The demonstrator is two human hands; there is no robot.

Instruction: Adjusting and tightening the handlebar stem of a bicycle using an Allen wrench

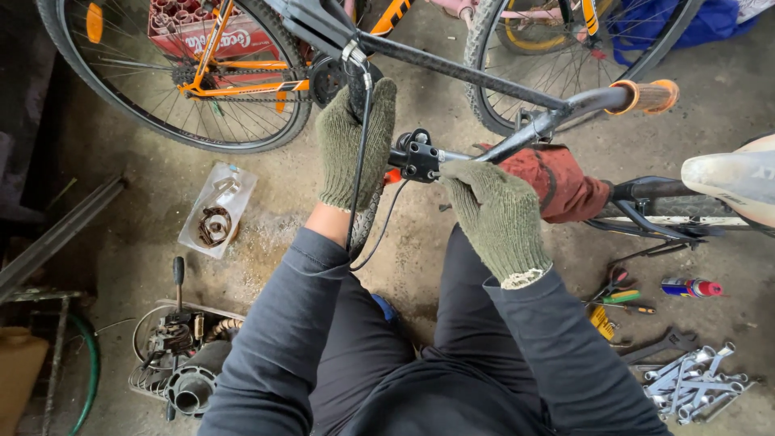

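Dark sleeves and knees fill the bottom of the view; person stands over a bike, both hands in green knit gloves. Left hand (353, 145) wraps the left end of the handlebar (565, 109), fingers closed round the grip, a thin black cable (361, 161) running down across the back of the glove. Right hand (496, 218) sits just right of the black stem clamp (420, 157), fingers curled down, thumb touching the clamp; can't tell if they actually pinch anything. Bar runs up to an orange grip (652, 96) at the far end. A rust-red rag (565, 186) is draped just beyond the right hand.

Handling, my read: bar is stiff steel tube, moderate weight, won't flex. Knit gloves on bare tube look slippery, so hold at the rubber grips or close to the clamp. Cable is springy and kinks easily, so keep it out of the grasp.

On the floor: spanners (694, 383) at right, spray can (691, 287), pliers (617, 287), plastic tray of parts (216, 211) at left, red crate (211, 32) behind the rear wheel (173, 77).
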